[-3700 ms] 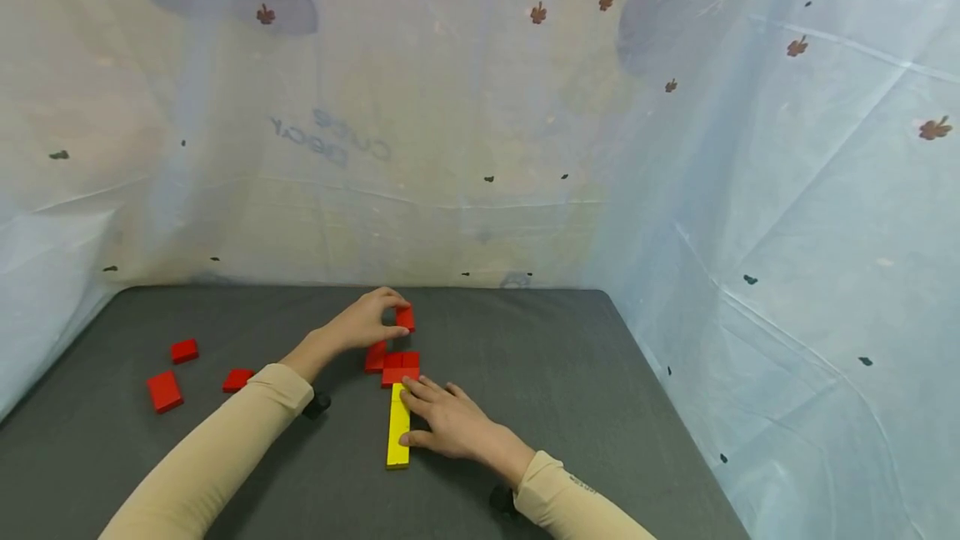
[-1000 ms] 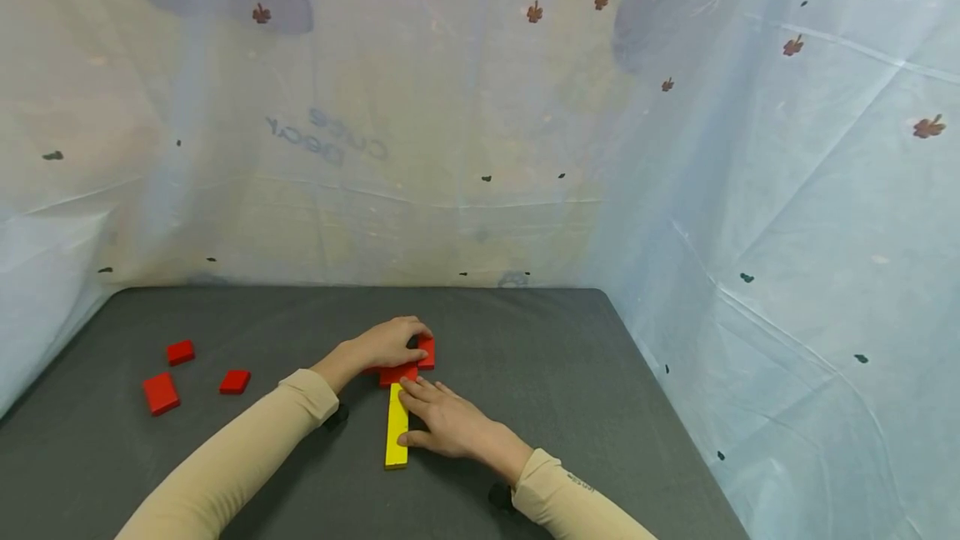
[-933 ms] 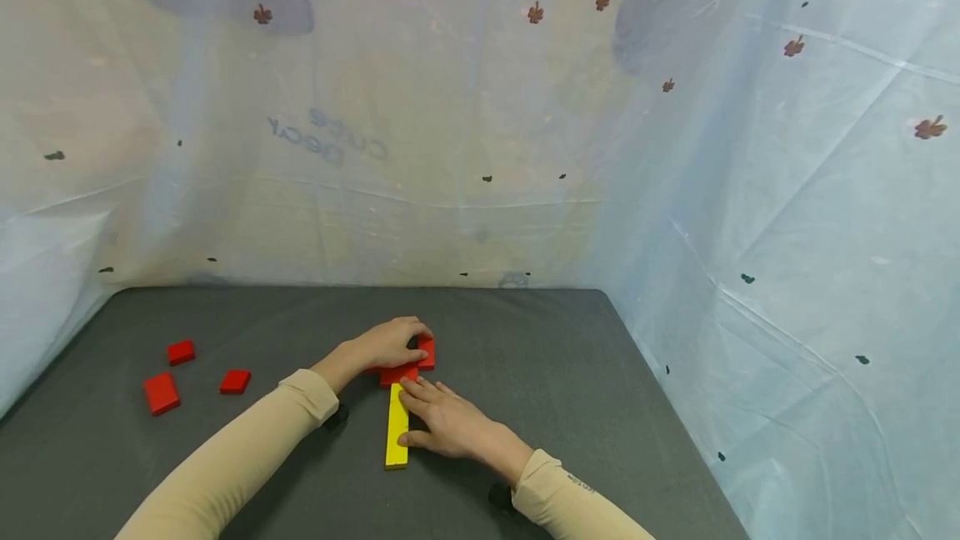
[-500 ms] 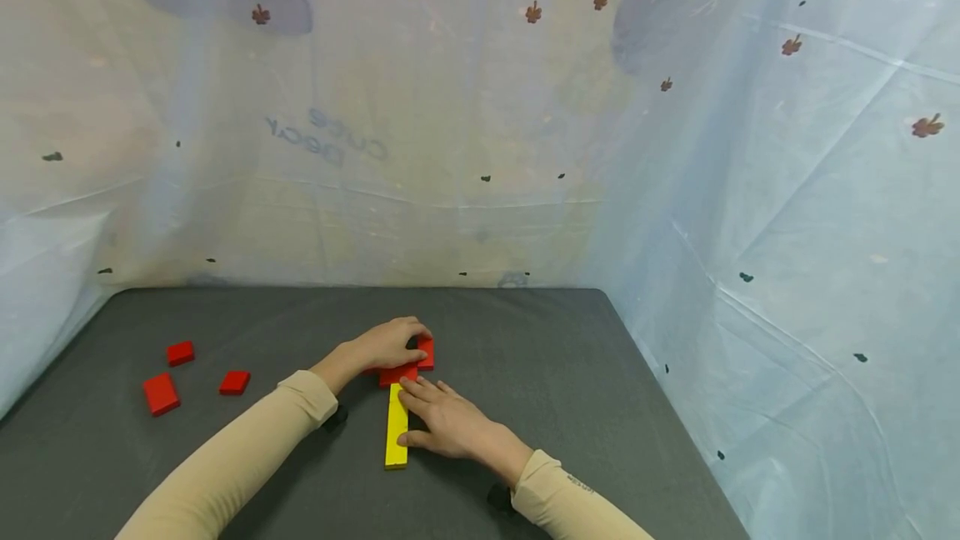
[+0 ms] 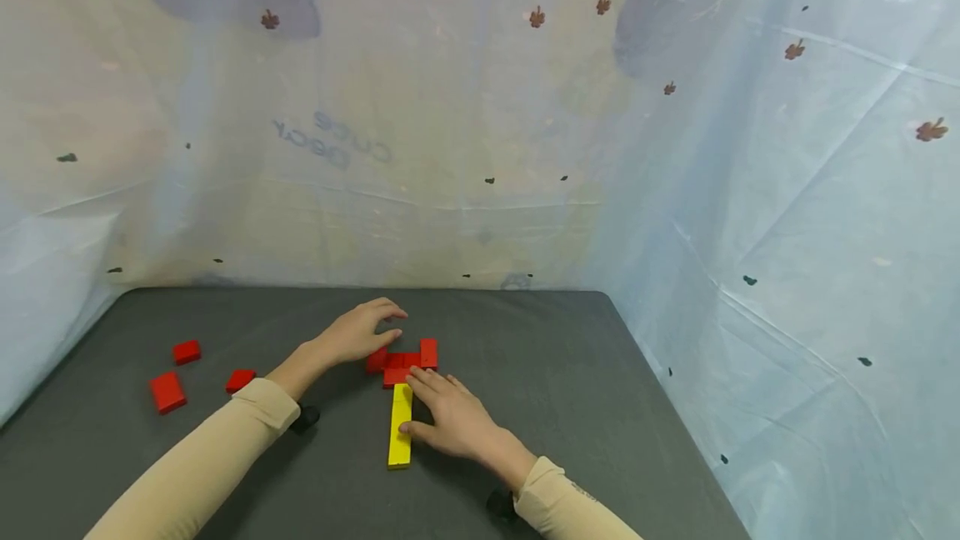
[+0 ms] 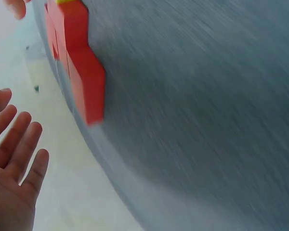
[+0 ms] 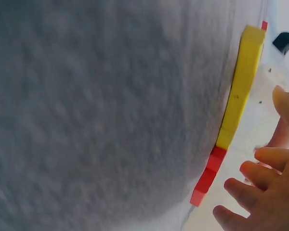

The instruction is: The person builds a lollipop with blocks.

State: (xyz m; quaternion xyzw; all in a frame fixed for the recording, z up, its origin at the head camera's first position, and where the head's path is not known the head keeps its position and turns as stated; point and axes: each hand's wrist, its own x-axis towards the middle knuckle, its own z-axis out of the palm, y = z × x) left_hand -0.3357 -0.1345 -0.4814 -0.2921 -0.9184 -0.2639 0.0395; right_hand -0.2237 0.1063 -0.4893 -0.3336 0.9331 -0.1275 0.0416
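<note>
Several red blocks [image 5: 396,377] lie flat together at the far end of a yellow strip [image 5: 400,440], which shows a seam near its red end. One red block [image 5: 428,350] lies upright-wise at the cluster's right, another [image 5: 377,362] at its left. My left hand [image 5: 352,335] is raised beside the left red block, fingers spread and holding nothing; the left wrist view shows the palm and fingers [image 6: 26,149] apart from the red blocks [image 6: 89,86]. My right hand [image 5: 456,419] hovers over the right side of the yellow strip [image 7: 238,89], fingers loosely extended, with nothing gripped.
Three loose red blocks lie at the left of the dark grey table [image 5: 570,407]: a small one [image 5: 186,352], a larger one [image 5: 167,392], and one [image 5: 240,380] partly behind the left sleeve. A printed plastic curtain [image 5: 450,107] hangs along the back and right edges.
My left hand brought a red block to the cluster's right side, let go of it, and drew back left. My right hand has lifted slightly from the yellow strip.
</note>
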